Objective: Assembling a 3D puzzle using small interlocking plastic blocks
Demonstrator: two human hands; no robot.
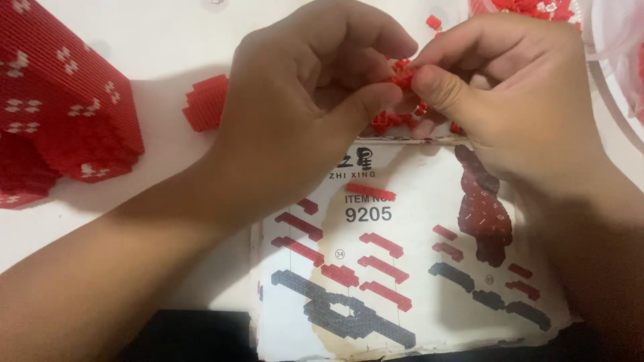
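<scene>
Seen from the head camera looking straight down, two bare hands meet in the upper middle of the frame over a white table [168, 40]. Coming in from the lower left, the left hand [302, 94] is curled, its thumb and forefinger closed together on a small cluster of tiny red building bricks [402, 77]. Entering from the lower right, the right hand [516, 87] pinches the same cluster from the other side, its thumb tip pressed against the bricks, so both hands are clamped on this one small piece and nearly touch each other around it. Just below the held cluster, partly hidden by the fingers, a scatter of loose red bricks [392, 122] lies on the table at the top edge of a worn instruction sheet [402, 295]. That sheet fills the lower middle of the frame; it is white with torn edges and shows printed diagrams of red and black brick strips and a dark red assembled shape. In the upper left of the frame sits a large built section of red bricks with small white flower-like marks [60, 107], well apart from the hands. Between it and the left hand lies a small flat stepped piece of red bricks [206, 102], just beside the left wrist. At the upper right edge, the curved rim of a clear plastic container [614, 74] shows, with more red bricks [530, 7] beside it at the top.
</scene>
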